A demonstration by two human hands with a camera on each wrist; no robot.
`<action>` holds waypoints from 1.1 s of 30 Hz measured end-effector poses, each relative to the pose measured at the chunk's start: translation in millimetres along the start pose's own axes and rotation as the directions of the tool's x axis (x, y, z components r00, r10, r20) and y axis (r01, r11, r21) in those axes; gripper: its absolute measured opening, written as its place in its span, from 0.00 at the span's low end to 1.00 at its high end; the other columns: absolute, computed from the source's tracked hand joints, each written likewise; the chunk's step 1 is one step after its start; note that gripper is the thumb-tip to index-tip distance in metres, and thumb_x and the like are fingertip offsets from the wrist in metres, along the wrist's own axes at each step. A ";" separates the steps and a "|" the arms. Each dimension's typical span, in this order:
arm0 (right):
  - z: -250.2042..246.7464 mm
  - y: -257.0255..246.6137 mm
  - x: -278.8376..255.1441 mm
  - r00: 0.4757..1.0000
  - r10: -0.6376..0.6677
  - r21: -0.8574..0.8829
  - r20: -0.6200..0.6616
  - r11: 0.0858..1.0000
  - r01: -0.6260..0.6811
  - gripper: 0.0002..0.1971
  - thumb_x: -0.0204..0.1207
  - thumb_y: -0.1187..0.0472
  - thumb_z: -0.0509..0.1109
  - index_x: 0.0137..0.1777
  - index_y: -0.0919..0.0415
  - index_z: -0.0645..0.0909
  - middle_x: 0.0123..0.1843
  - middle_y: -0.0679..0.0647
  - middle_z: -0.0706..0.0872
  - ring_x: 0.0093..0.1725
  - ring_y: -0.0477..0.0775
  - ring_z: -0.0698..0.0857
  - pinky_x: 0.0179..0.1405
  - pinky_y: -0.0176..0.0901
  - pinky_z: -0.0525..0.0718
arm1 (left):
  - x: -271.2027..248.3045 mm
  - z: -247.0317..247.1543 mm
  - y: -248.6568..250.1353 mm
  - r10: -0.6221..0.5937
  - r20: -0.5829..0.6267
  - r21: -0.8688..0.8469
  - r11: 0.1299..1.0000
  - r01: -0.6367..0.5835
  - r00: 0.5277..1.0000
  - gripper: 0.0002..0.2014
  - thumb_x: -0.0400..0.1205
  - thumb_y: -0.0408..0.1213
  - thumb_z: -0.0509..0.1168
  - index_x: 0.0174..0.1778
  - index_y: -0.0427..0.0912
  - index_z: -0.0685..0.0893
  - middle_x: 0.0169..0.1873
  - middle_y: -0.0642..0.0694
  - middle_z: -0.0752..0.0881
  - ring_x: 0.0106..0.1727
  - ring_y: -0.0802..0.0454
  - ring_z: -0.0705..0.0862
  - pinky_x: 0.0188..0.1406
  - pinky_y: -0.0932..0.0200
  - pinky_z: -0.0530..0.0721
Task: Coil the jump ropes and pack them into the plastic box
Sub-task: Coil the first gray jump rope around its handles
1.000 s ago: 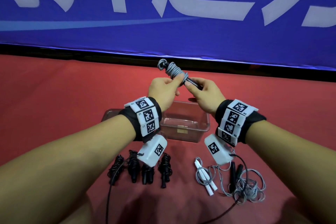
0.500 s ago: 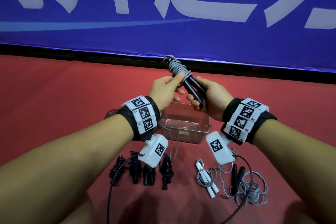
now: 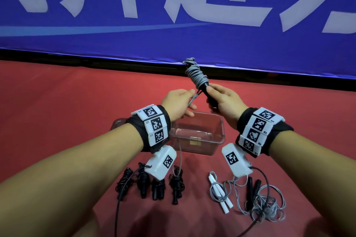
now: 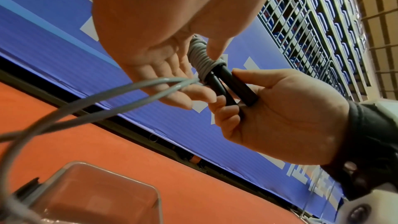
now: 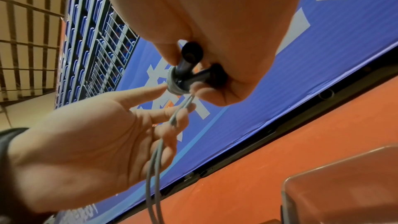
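Note:
A grey jump rope (image 3: 195, 73) is wound round its two black handles (image 3: 207, 90), tilted up above the clear plastic box (image 3: 200, 146). My right hand (image 3: 223, 100) grips the handles (image 4: 232, 83) below the coil (image 4: 199, 57). My left hand (image 3: 179, 102) holds the doubled loose cord (image 4: 107, 100) just below the coil, and the cord hangs down past my left wrist. In the right wrist view the cord (image 5: 155, 159) runs between my left fingers (image 5: 178, 113). I see nothing inside the box.
Several coiled black ropes (image 3: 150, 183) lie in a row on the red floor in front of the box. A white-handled rope (image 3: 219, 192) and a loose grey rope with black handles (image 3: 260, 198) lie front right. A blue banner (image 3: 173, 25) stands behind.
The bundle has risen and tilted more upright. My left hand has slid off the coil, down and left, and now holds the loose cord. My right hand still grips the handles.

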State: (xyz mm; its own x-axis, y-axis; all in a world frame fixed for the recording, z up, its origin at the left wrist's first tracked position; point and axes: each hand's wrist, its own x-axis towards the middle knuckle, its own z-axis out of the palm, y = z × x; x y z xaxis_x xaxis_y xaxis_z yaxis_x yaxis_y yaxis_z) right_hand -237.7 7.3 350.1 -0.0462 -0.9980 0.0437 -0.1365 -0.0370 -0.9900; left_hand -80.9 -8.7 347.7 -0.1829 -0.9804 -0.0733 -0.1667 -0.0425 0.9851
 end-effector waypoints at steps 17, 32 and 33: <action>0.6 -8.0 -15.1 0.997 0.007 -0.067 0.082 0.998 -0.001 0.26 0.70 0.61 0.84 0.59 0.57 0.71 0.41 0.60 0.92 0.31 0.55 0.88 0.31 0.46 0.87 | 0.9 -3.1 -9.8 0.154 -0.107 0.039 0.988 -0.150 0.982 0.19 0.86 0.55 0.65 0.46 0.42 0.89 0.24 0.55 0.85 0.20 0.57 0.81 0.29 0.59 0.76; -10.1 1.6 -3.3 0.992 -0.064 -0.082 0.106 0.994 0.073 0.20 0.84 0.67 0.68 0.72 0.49 0.75 0.35 0.54 0.81 0.27 0.49 0.80 0.28 0.42 0.79 | -0.3 -10.2 -8.0 0.040 0.053 -0.057 0.998 -0.037 0.998 0.15 0.86 0.45 0.68 0.66 0.44 0.80 0.31 0.46 0.90 0.22 0.52 0.83 0.27 0.60 0.78; -11.1 3.4 -3.5 0.991 -0.082 -0.132 0.109 0.987 0.097 0.20 0.84 0.67 0.68 0.73 0.49 0.74 0.36 0.53 0.82 0.28 0.50 0.80 0.28 0.43 0.80 | -0.6 -9.7 -9.7 0.054 0.057 -0.048 0.998 -0.051 0.997 0.15 0.86 0.43 0.69 0.68 0.44 0.80 0.31 0.46 0.90 0.22 0.52 0.84 0.27 0.60 0.78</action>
State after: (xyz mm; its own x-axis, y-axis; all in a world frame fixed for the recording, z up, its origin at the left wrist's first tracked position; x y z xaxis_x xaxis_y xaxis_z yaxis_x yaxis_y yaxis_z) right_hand -248.9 11.2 348.0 0.0735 -0.9912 0.1102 -0.2697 -0.1261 -0.9546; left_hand -69.8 -9.6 339.7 -0.2470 -0.9686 -0.0288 -0.1105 -0.0013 0.9939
